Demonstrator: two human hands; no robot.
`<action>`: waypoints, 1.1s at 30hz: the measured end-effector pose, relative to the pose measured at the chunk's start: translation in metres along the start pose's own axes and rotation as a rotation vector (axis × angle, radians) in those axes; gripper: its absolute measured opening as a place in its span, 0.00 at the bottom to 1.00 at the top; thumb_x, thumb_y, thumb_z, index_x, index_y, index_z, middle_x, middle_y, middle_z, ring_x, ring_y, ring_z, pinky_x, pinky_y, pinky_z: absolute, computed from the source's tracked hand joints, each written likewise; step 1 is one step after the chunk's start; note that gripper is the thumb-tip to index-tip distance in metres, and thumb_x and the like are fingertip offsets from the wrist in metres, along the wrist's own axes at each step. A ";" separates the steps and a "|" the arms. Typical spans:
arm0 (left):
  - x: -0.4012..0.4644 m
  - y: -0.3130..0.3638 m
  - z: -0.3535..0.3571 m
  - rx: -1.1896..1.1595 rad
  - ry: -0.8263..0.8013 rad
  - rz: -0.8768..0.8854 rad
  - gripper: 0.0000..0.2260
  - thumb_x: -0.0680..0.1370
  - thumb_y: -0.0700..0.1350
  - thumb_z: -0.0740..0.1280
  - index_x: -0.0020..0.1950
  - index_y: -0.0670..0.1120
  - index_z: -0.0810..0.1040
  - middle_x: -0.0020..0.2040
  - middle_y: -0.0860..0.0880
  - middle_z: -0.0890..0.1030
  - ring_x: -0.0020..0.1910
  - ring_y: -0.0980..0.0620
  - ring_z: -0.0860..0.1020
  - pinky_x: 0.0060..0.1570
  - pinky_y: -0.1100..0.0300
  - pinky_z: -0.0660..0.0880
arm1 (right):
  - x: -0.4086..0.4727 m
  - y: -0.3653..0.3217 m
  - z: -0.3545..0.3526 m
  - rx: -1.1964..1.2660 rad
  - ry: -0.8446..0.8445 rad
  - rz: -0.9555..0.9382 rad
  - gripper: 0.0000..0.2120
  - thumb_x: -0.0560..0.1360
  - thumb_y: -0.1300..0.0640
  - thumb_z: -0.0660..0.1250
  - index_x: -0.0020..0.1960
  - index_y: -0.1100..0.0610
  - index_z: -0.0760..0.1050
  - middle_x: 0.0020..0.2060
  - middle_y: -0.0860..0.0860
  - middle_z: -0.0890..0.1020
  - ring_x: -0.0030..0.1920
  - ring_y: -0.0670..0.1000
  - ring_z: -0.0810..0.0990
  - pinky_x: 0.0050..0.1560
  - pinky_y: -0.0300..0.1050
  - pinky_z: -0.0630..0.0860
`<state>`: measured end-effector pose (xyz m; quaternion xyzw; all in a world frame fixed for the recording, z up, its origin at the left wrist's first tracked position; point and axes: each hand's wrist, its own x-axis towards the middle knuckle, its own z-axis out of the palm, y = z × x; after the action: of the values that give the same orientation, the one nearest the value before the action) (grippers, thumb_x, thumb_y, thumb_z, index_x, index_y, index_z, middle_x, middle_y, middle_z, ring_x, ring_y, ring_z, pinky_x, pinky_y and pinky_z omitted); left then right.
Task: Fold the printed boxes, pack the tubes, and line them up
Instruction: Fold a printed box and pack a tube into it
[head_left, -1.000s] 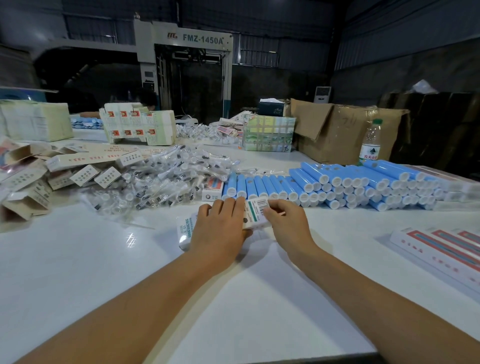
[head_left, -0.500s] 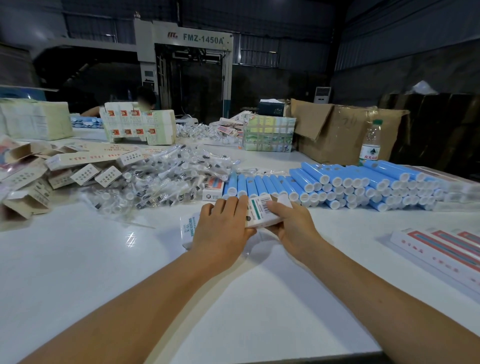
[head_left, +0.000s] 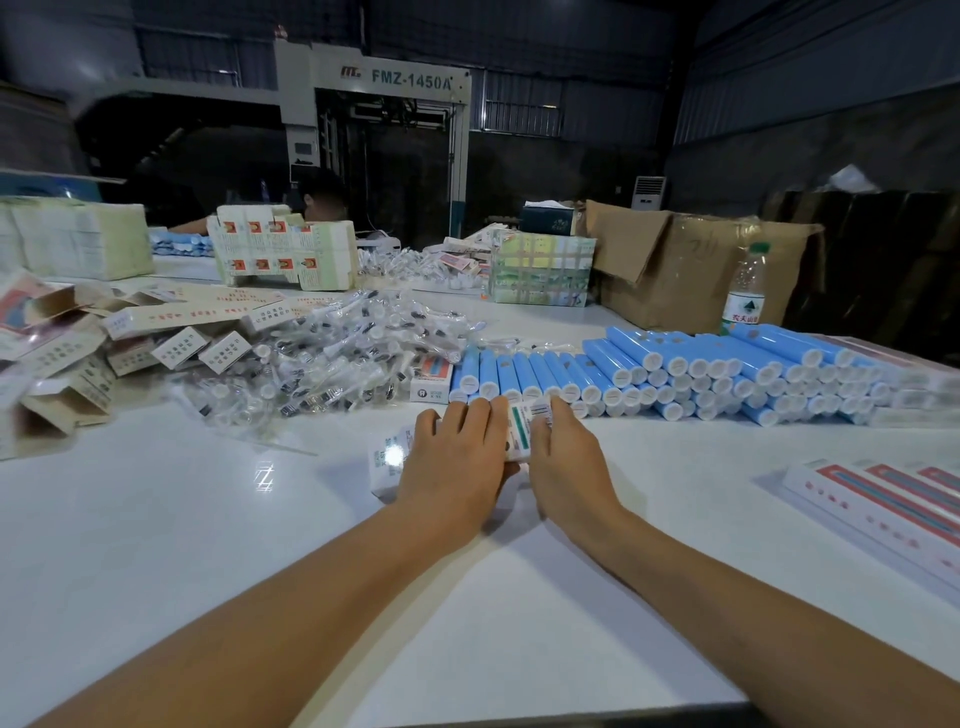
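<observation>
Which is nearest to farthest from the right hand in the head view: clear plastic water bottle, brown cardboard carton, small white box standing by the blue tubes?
From the right hand:
1. Small white box, ahead-left.
2. Clear plastic water bottle, far right.
3. Brown cardboard carton, behind the bottle.

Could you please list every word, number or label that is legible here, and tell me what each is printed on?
"FMZ-1450A": grey machine at the back, beside a red logo too small to read.
Water bottle: green label with Chinese characters, too blurred to read.
Printed box under both hands: barcode and fine print, unreadable.
Folded cartons on the left and red-striped boxes on the right: print too small.
</observation>
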<state>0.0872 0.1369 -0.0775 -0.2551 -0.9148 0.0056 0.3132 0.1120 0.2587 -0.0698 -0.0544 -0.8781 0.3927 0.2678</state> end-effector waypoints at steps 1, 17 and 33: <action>0.000 0.000 0.000 -0.002 -0.002 0.000 0.28 0.81 0.58 0.52 0.76 0.44 0.50 0.70 0.46 0.62 0.66 0.46 0.62 0.61 0.53 0.60 | -0.001 0.000 -0.001 0.063 -0.012 0.007 0.17 0.82 0.52 0.53 0.69 0.55 0.66 0.53 0.51 0.78 0.52 0.50 0.78 0.53 0.50 0.77; 0.005 -0.013 0.005 -0.064 0.029 -0.064 0.31 0.79 0.60 0.55 0.76 0.46 0.50 0.72 0.48 0.62 0.66 0.47 0.63 0.62 0.54 0.59 | 0.014 -0.001 -0.021 0.944 -0.137 0.256 0.15 0.79 0.67 0.56 0.42 0.57 0.79 0.38 0.51 0.86 0.41 0.50 0.85 0.39 0.44 0.82; 0.002 -0.012 0.001 -0.062 0.044 -0.042 0.30 0.80 0.59 0.54 0.76 0.45 0.51 0.71 0.48 0.63 0.66 0.48 0.64 0.62 0.54 0.60 | 0.007 -0.004 -0.014 0.680 -0.062 0.203 0.17 0.79 0.64 0.57 0.65 0.56 0.75 0.44 0.45 0.81 0.46 0.48 0.81 0.43 0.42 0.82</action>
<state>0.0796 0.1276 -0.0750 -0.2455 -0.9125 -0.0349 0.3253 0.1135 0.2677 -0.0559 -0.0370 -0.6950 0.6886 0.2034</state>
